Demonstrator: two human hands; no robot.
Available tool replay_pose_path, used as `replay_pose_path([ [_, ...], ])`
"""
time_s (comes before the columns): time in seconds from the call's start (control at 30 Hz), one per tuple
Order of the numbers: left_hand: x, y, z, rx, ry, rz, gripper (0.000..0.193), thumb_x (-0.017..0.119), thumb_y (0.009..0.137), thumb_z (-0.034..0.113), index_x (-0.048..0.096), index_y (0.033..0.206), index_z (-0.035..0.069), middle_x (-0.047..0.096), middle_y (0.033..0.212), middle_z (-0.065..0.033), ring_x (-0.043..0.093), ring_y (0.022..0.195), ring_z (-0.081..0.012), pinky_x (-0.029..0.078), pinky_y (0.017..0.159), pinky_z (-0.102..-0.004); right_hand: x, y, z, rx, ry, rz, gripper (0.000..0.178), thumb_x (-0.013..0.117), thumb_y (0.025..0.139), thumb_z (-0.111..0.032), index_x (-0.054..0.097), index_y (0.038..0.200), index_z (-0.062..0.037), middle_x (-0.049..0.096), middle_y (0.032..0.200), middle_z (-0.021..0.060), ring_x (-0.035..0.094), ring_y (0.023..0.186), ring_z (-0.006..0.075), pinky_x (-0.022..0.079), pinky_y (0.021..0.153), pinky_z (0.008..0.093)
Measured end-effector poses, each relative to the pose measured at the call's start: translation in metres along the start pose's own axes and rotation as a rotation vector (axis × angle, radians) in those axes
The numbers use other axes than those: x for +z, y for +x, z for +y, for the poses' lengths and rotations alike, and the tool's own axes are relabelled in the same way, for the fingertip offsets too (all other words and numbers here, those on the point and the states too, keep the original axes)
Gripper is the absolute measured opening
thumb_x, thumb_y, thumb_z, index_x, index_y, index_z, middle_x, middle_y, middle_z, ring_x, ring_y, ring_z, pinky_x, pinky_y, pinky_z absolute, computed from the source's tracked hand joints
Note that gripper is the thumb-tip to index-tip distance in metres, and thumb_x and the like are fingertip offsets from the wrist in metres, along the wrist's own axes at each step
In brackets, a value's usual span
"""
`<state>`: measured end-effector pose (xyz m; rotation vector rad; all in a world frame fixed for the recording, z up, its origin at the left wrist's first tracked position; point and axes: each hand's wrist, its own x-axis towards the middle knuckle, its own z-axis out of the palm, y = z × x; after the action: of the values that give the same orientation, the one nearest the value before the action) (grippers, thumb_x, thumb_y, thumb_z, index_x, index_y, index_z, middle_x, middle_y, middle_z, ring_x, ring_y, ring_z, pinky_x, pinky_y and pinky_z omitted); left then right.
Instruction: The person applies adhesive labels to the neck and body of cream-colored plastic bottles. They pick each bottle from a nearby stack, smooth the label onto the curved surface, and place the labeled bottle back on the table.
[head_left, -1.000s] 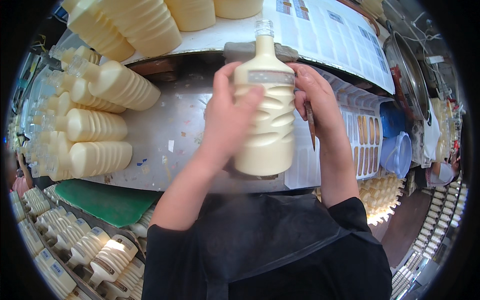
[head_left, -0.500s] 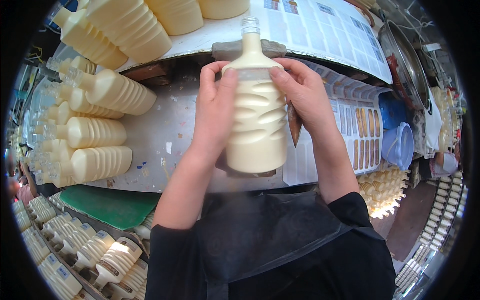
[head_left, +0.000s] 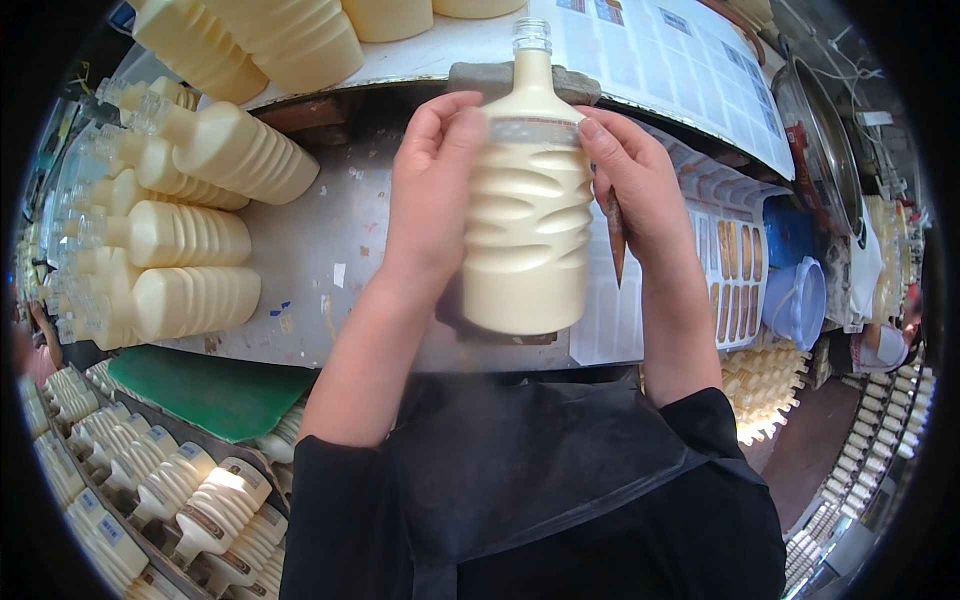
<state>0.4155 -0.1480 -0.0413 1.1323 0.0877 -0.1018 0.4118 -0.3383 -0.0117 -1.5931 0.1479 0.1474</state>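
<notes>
A cream bottle (head_left: 525,295) with wavy grooves and a clear threaded neck lies before me, its neck over a grey pad (head_left: 480,78). Across its upper body runs a translucent strip (head_left: 535,132) with a thin printed edge. My left hand (head_left: 430,185) is curled at the bottle's left side, its thumb blurred beside the strip's left end. At the strip's right end, my right hand (head_left: 640,175) has thumb and fingertips closed at the bottle's edge. A pointed brown tool (head_left: 616,240), like a narrow blade, hangs from the right hand's lower fingers; its upper part is hidden.
Several cream bottles (head_left: 190,235) are stacked at the left, and more stand on the back shelf (head_left: 410,62). Printed label sheets (head_left: 735,255) lie at right beside a pale blue bucket (head_left: 797,300). A green sheet (head_left: 205,392) and labelled bottles (head_left: 222,505) are lower left.
My left thumb has slid outward from the strip's face to the bottle's left edge. The right thumb has also moved toward the right edge. The whole view has shifted slightly.
</notes>
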Motion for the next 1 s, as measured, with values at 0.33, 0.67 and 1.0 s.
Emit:
replay_pose_path([
  [0.33,0.001,0.005,-0.006,0.055,-0.041,-0.035,0.032,0.069,0.101,0.021,0.059,0.123,0.000,0.065,0.110,-0.0058,0.060,0.099,-0.0102,0.052,0.088,-0.0270,0.004,0.001,0.003,-0.005,-0.037,0.025,0.052,0.072,0.097,-0.034,0.063,0.129,0.0060,0.073,0.111,0.0136,0.068,0.100,0.0149,0.051,0.091,0.0282],
  [0.67,-0.010,0.004,-0.006,-0.029,-0.143,-0.008,0.030,0.057,0.106,0.025,0.060,0.125,0.001,0.065,0.109,-0.0045,0.061,0.099,-0.0103,0.051,0.089,-0.0264,0.008,-0.002,-0.001,-0.007,-0.030,0.041,0.047,0.071,0.098,-0.030,0.063,0.129,0.0051,0.072,0.114,0.0107,0.066,0.103,0.0129,0.050,0.093,0.0273],
  [1.0,-0.007,0.003,-0.006,0.028,-0.034,-0.052,0.027,0.058,0.104,0.016,0.058,0.128,0.003,0.062,0.119,-0.0051,0.058,0.106,-0.0110,0.047,0.097,-0.0275,0.009,-0.002,-0.002,-0.006,-0.044,0.029,0.046,0.069,0.100,-0.029,0.063,0.129,0.0052,0.072,0.114,0.0101,0.066,0.103,0.0121,0.050,0.092,0.0267],
])
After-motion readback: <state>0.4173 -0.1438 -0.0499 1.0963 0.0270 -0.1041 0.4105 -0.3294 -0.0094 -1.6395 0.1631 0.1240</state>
